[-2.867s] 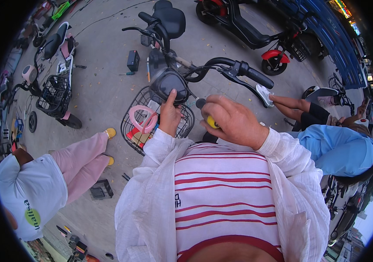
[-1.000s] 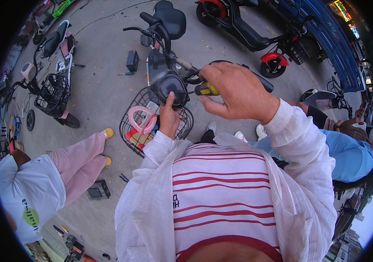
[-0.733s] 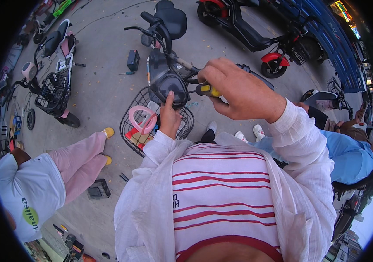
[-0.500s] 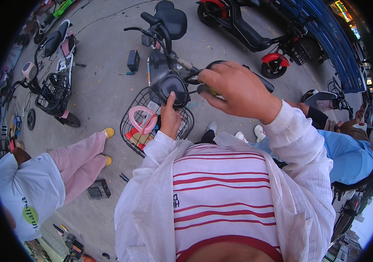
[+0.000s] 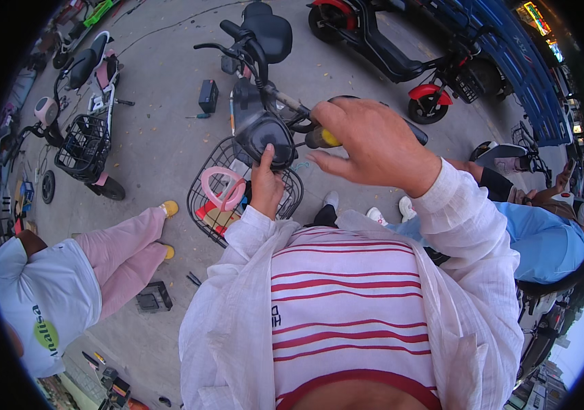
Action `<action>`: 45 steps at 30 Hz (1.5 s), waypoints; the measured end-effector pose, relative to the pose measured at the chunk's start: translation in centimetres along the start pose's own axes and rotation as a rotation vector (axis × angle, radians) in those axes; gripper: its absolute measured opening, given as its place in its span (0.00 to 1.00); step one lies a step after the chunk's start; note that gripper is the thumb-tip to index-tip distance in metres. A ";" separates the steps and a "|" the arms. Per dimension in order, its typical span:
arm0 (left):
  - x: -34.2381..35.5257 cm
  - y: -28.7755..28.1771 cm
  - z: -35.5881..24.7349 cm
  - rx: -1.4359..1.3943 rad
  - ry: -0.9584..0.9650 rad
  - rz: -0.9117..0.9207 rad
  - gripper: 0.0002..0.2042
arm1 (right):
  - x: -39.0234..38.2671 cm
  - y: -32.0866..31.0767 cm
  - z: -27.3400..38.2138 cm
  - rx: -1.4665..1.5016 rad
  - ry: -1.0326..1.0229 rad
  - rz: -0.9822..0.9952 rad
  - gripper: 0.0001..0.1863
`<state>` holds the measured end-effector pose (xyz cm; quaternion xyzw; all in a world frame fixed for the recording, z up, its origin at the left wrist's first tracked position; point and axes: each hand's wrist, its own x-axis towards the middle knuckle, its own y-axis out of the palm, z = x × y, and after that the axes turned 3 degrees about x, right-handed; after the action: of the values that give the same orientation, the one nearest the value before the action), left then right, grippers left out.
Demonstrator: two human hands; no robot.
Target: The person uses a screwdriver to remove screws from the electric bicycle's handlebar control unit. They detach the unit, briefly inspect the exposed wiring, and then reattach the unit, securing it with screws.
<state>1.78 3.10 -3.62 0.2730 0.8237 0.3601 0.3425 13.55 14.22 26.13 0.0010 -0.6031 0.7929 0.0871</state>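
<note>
My left hand [image 5: 268, 179] grips a dark, glossy housing [image 5: 255, 128] below the handlebar [image 5: 257, 58] of a black electric bike, its thumb pressed on the face. Just to the right, my right hand [image 5: 367, 143] is curled over a yellow-and-black screwdriver [image 5: 326, 138], thumb lifted off the handle; the thin shaft points left at the housing's side, its tip too small to make out. Below both hands is a wire basket [image 5: 295, 199] holding a pink ring-shaped object [image 5: 211, 178] and red and tan items.
A pink-and-white bike [image 5: 87, 150] stands left, a black-and-red scooter [image 5: 401, 55] and blue cargo vehicle [image 5: 531, 82] upper right. A person in pink trousers [image 5: 121, 260] is left, others [image 5: 538, 239] right. A black battery [image 5: 208, 96] and tools [image 5: 193, 279] lie on the ground.
Compared with the earliest frame, my right hand and screwdriver are higher, the hand turned more over the handle. Its fingers shift on the handle between recent frames. My left hand stays put.
</note>
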 end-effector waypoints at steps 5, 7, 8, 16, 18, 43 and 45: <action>-0.5 0.6 -0.2 -0.002 0.017 0.003 0.22 | 0.0 0.3 -0.4 0.025 -0.094 -0.028 0.17; -0.2 0.4 -0.2 -0.006 0.001 0.010 0.22 | -0.1 0.3 -0.4 0.062 -0.113 -0.083 0.17; -0.2 0.3 -0.2 -0.006 -0.007 0.013 0.22 | 0.0 0.1 -0.2 0.028 -0.043 -0.040 0.17; 0.0 0.0 0.1 -0.008 -0.004 0.007 0.20 | 0.0 0.4 -0.1 -0.007 -0.072 -0.156 0.15; 0.1 -0.2 0.2 -0.010 -0.004 0.015 0.20 | 0.3 0.2 0.1 -0.057 0.062 -0.049 0.15; 0.2 -0.4 0.6 -0.030 -0.037 -0.003 0.19 | -0.5 0.3 0.1 -0.049 0.032 -0.096 0.17; 0.1 -0.4 0.5 -0.032 -0.035 -0.007 0.20 | -0.1 -0.3 0.8 -0.091 0.209 0.087 0.18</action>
<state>1.95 3.13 -4.25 0.2711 0.8127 0.3670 0.3625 13.64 13.51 26.65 -0.1119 -0.6255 0.7636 0.1151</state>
